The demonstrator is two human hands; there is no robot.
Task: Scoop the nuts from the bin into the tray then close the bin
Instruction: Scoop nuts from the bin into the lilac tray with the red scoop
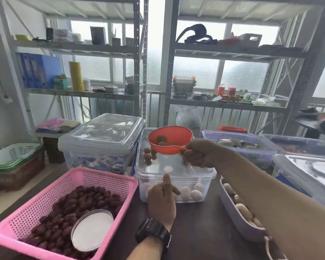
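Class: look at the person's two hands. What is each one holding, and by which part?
The right hand holds the orange scoop by its handle. The left hand holds nothing.

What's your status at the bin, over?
Right hand grips red scoop, nuts inside, above open bin. Left hand steadies bin's front wall. Pink tray to the left, path unobstructed.

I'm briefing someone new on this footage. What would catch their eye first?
The red scoop, held by the right hand above the open clear bin at centre, with a few brown nuts in it. Next, the bright pink basket at lower left, full of dark red fruit.
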